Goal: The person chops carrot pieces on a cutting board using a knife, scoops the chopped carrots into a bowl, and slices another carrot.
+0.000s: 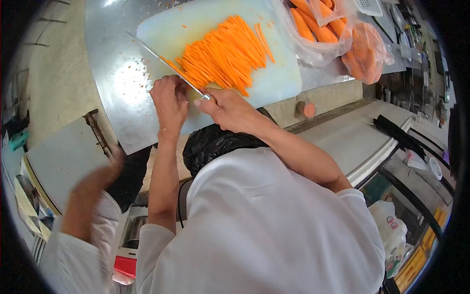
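Observation:
A heap of thin carrot strips [220, 56] lies on the pale cutting board [279, 78]. My right hand [227, 109] is wrapped round the handle end of a knife [169, 65], whose blade points to the upper left along the heap's left edge. Beside the blade, at the board's lower left, my left hand [170, 93] has its fingers curled inward and down. Its fingertips are hidden, and whatever they hold or press, if anything, cannot be made out.
Plastic bags with whole carrots [313, 27] and more orange pieces [364, 54] are at the upper right. Small scraps dot the metal table [115, 63]. A co-worker's blurred arm [88, 196] reaches in at the lower left. A black plastic bag [215, 142] hangs below the table's edge.

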Demonstrator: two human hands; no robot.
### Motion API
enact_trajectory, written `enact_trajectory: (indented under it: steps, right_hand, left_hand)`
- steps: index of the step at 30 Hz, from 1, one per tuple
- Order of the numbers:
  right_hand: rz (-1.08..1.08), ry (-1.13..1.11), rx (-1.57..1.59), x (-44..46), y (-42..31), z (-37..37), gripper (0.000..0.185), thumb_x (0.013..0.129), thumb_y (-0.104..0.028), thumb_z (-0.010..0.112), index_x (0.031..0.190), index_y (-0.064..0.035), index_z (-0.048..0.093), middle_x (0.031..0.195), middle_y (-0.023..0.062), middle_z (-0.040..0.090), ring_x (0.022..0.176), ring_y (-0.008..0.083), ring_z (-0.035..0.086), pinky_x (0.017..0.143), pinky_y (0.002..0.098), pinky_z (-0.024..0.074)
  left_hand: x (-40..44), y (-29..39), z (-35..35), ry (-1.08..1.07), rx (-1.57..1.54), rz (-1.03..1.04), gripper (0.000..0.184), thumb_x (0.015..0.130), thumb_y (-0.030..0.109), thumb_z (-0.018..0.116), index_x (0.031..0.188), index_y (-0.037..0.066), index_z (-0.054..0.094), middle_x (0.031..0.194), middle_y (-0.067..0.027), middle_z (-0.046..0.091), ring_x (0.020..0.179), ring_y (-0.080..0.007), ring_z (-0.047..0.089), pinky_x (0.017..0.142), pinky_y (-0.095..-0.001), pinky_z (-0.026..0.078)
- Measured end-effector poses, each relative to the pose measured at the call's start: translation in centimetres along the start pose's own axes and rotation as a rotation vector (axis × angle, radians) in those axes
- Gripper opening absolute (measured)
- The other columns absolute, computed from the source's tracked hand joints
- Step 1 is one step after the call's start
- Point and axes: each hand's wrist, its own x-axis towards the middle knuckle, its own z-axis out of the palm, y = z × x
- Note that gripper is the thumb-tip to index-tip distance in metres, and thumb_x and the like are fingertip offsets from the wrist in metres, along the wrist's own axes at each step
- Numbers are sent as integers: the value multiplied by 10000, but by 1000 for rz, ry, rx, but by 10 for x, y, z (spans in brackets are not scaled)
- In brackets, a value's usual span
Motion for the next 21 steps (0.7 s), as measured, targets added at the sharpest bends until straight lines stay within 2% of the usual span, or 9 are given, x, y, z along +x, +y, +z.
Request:
enact_trajectory:
  steps: [2,6,11,14,21]
  right_hand:
    - [45,-18,39,-9,-9,-1,616,1045,-387,582,1446,77,524,602,48,529,482,136,525,510,325,465]
    - [-50,57,-39,1,19,7,594,1047,-380,571,1402,96,545,604,49,527,479,135,527,486,317,451]
    - [-29,52,-16,-2,15,12,613,1051,-379,557,1443,90,519,598,45,522,479,137,535,460,308,434]
    - [32,-25,22,3,3,5,643,1049,-383,559,1484,84,482,619,44,534,488,133,538,458,310,439]
    - [-9,-2,35,6,10,14,644,1043,-387,567,1484,74,485,628,27,521,495,118,531,441,303,430]
  left_hand:
    - [-3,1,-1,19,2,15,177,782,-24,642,943,48,648,895,-126,623,925,-339,554,872,-435,383]
    - [-4,6,4,13,-37,2,183,775,-31,627,939,47,647,891,-125,619,924,-336,554,870,-435,384]
    - [-4,2,-2,-36,3,-19,189,768,-36,615,938,41,646,891,-122,632,925,-332,556,867,-436,387]
    - [-2,-1,-5,-8,-108,-34,178,781,-35,617,943,33,647,907,-127,662,923,-336,567,863,-437,393]
    - [-1,0,-10,-14,-96,-78,169,815,-55,603,962,13,652,918,-149,688,903,-377,588,832,-476,441]
